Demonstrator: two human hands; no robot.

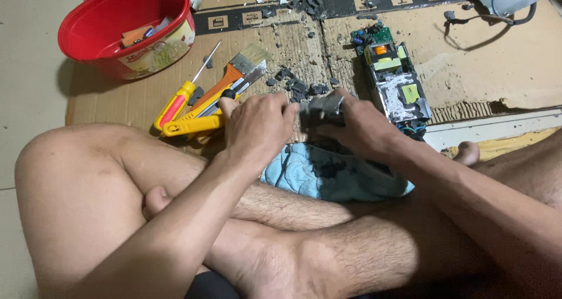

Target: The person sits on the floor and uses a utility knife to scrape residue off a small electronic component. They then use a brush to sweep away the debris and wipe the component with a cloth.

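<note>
Red tub (102, 24): it sits on the cardboard sheet (480, 70) well off to the far left of the grip, open-topped, with a few small bits lying in its bottom, orange and pale ones; what they are I cannot make out.
Blue cloth (293, 173): spread over the person's lap right under the grip, with dark crumbs caught on it.
Hidden or unclear: the dark block (322, 108) shows only its top and a pale edge, the rest is covered by fingers; its kind is hard to tell. The grey cable (497, 18) at the far right runs out of the picture.
Left hand (257, 126): fingers curled closed against the left end of the dark block, thumb up on top.
Right hand (363, 126): closed around the right end of the same block, so both hands share the hold.
Dark block: held between the two hands, just above the cloth and the crossed legs.
Circuit board (392, 76): lies flat on the cardboard just beyond the right hand, green with an orange part and white smears.
Tools: a yellow screwdriver (175, 103), a paintbrush (243, 65) and yellow-handled pliers (196, 123) lie just left of the left hand.
Rubble (301, 88): dark chips are scattered beyond the grip.
</note>
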